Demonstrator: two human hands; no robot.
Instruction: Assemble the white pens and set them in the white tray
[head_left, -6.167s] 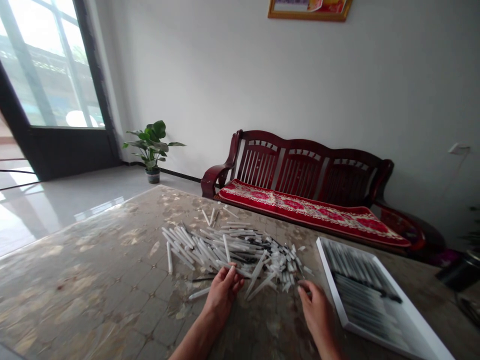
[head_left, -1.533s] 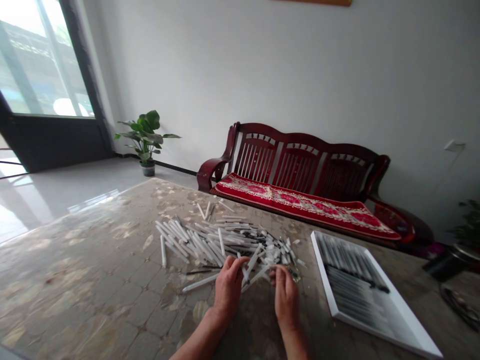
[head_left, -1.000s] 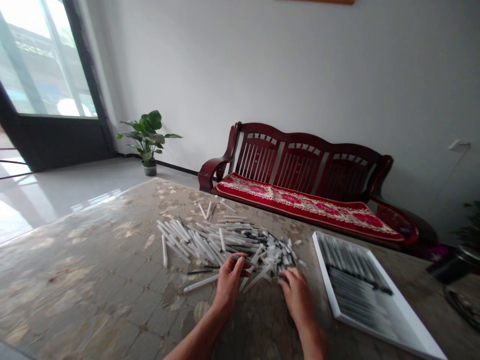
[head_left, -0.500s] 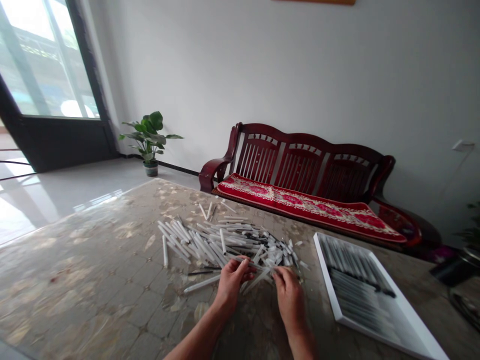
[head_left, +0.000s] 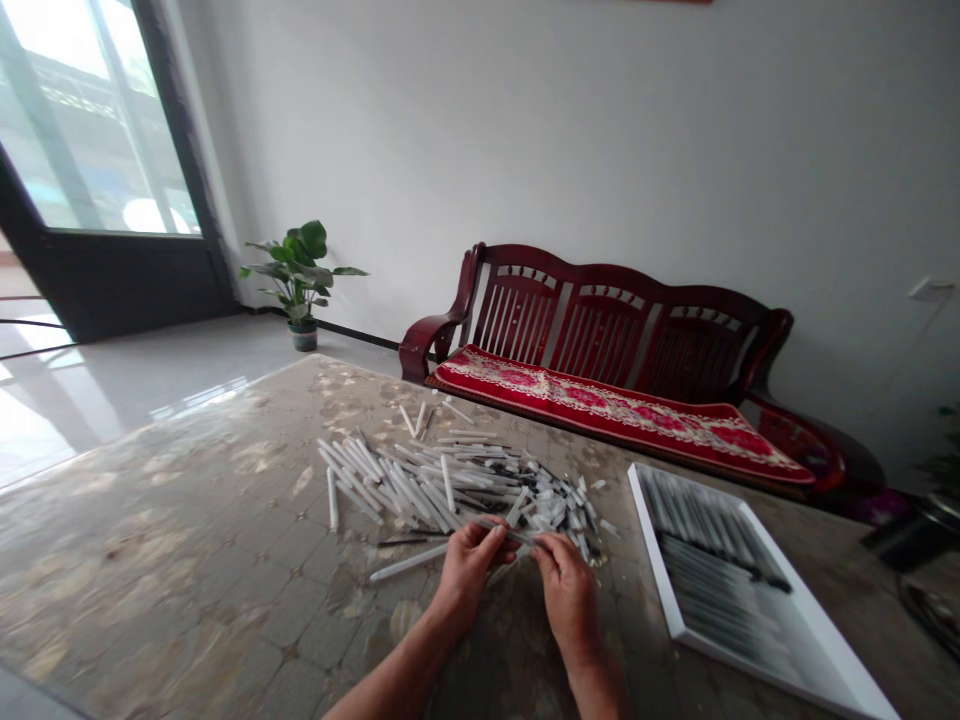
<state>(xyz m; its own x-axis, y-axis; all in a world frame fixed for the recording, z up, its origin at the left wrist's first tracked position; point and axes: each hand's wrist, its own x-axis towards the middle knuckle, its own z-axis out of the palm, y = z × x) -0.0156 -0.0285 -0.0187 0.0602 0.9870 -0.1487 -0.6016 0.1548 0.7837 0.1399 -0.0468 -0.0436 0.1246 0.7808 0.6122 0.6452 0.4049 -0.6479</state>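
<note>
In the head view, my left hand (head_left: 475, 560) is closed, thumb on top, around one end of a slim greyish pen (head_left: 523, 536). Fingertips of my right hand (head_left: 564, 574) pinch the other end, so the pen lies crosswise between both hands. Just beyond them spreads a loose pile of white pen barrels (head_left: 409, 490), with dark thin pieces among them. Small translucent caps (head_left: 551, 505) are heaped at the pile's right side. One long barrel (head_left: 409, 563) rests beside my left hand. My fingers hide the pen's ends.
A white shallow box (head_left: 664, 590) with rows of dark-and-clear pens stands to the right on the patterned tabletop (head_left: 225, 560). Behind the table is a wooden bench (head_left: 600, 320) with a red cushion. A dark object (head_left: 911, 535) sits at the far right edge.
My right hand has moved a little left, closer to my left hand, and its fingers now pinch the pen's end. The pile and box look the same.
</note>
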